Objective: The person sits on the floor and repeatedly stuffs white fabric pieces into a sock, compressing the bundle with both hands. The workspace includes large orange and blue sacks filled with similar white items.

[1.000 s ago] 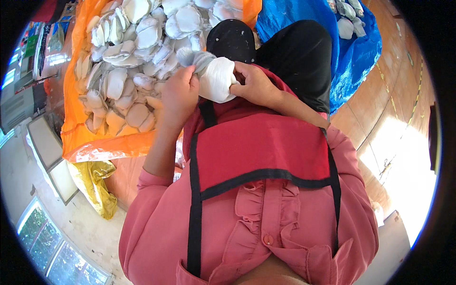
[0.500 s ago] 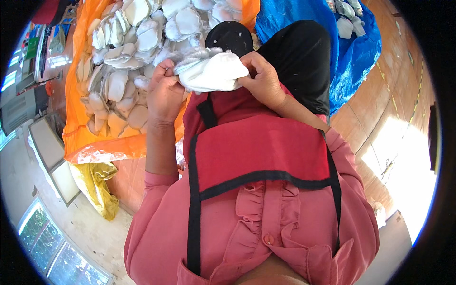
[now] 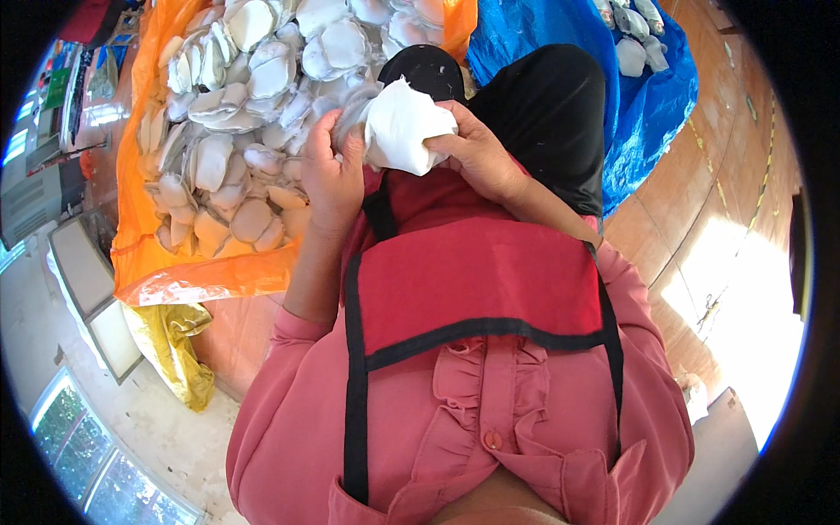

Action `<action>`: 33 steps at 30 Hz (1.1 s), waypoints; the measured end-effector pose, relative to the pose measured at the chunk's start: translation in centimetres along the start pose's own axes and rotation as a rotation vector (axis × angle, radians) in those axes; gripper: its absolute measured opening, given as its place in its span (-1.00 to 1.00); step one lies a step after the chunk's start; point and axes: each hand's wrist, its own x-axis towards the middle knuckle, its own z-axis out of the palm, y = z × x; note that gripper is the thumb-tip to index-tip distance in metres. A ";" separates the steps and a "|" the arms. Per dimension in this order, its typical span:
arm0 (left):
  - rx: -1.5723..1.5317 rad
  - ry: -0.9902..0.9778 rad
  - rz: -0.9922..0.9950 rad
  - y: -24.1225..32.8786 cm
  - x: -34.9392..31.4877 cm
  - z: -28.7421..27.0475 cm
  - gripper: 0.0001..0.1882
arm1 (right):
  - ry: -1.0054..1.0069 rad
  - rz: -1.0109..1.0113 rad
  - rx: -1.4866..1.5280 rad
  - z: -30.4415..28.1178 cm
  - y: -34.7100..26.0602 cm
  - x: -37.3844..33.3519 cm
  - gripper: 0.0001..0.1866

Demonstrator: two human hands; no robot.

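Above my lap, both hands hold a white cloth piece with soft grey fluff showing along its left edge. My left hand grips it from the left, thumb raised against the fluffy edge. From the other side my right hand pinches it, the fingertips partly tucked into a fold and hidden. The cloth is bunched and stands up, its pale face toward me. Nearest to my left hand lies a heap of similar white and grey pieces, in stacked bundles.
The heap rests on an orange sheet. At the far right a blue sheet carries several white rolled bundles. A yellow bag lies at the left. My bent knee in black stands between the sheets. The floor is reddish tile.
The cloth piece has turned from lying flat to bunched upright. My left hand has shifted right, closer to my right hand, and changed its grip.
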 end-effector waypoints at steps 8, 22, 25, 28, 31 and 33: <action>0.279 -0.143 0.123 2.8 1.5 -1.6 -0.66 | -0.066 -0.561 -0.513 -0.7 1.0 0.7 -0.65; -0.055 -0.344 -0.195 -0.8 -0.9 -0.9 -0.47 | -0.256 -0.731 -0.580 -0.3 -0.4 0.2 -0.73; -0.464 -0.349 -0.476 -1.4 -0.7 -1.0 -0.48 | -0.202 -0.778 -0.559 -0.9 0.3 0.3 -0.73; -0.913 -0.287 -0.654 -1.5 -0.4 -1.5 -0.46 | -0.130 -0.796 -0.529 -1.4 0.4 0.1 -0.71; -1.251 -0.239 -0.607 -2.9 -1.0 -1.4 -0.45 | -0.119 -0.828 -0.622 -2.6 0.8 -0.1 -0.70; -1.304 -0.244 -0.498 -3.5 -1.5 -1.1 -0.45 | -0.120 -0.734 -0.543 -2.9 0.7 -0.3 -0.68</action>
